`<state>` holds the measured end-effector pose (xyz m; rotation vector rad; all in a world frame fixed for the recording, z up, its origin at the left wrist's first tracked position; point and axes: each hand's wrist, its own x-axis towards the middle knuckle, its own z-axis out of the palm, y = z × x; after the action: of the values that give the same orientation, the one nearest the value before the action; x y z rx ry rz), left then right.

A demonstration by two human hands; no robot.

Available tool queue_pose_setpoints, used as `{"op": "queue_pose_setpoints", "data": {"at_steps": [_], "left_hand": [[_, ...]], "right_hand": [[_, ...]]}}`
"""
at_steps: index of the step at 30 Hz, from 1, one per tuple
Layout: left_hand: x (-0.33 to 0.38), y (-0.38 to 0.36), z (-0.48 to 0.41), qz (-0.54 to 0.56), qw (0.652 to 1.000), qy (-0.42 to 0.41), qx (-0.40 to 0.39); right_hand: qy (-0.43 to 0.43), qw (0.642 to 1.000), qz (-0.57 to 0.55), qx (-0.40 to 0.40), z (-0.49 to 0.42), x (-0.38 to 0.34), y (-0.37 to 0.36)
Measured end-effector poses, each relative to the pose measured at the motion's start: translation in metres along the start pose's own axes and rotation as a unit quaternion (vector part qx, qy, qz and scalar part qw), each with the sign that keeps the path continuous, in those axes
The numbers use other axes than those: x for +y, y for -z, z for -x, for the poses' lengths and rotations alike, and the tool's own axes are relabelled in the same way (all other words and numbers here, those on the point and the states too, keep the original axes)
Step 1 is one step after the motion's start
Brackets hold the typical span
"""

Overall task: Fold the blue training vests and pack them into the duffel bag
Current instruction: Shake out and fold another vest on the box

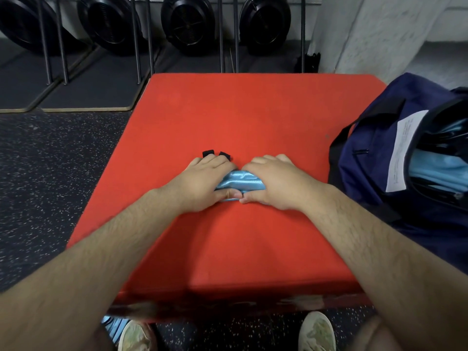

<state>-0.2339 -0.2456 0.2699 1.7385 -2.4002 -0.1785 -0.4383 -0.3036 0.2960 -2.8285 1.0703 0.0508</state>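
Since the fold would likely spring open, left hand [202,184] and right hand [274,184] grip the blue vest [238,180] on the red surface [228,117], near the duffel bag [374,158].

At the middle of the bench [253,110], our left hand [202,184] and right hand [276,183] grip the vest [236,181] side by side; the duffel bag [374,158] stands at its right edge.
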Motion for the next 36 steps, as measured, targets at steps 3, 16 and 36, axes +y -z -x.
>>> {"op": "queue_pose_setpoints", "data": {"at_steps": [3, 16, 36], "left_hand": [[0.004, -0.003, -0.003, -0.007, 1.000, -0.008, 0.014], [0.005, 0.013, 0.027, 0.002, 0.997, 0.045, -0.064], [0.028, 0.026, 0.038, 0.371, 0.881, 0.277, 0.095]], "right_hand": [[0.015, 1.000, -0.012, 0.013, 0.000, -0.002, 0.000], [-0.027, 0.999, 0.001, -0.027, -0.009, -0.020, 0.021], [-0.157, 0.924, -0.342, 0.070, -0.003, -0.035, 0.030]]}}
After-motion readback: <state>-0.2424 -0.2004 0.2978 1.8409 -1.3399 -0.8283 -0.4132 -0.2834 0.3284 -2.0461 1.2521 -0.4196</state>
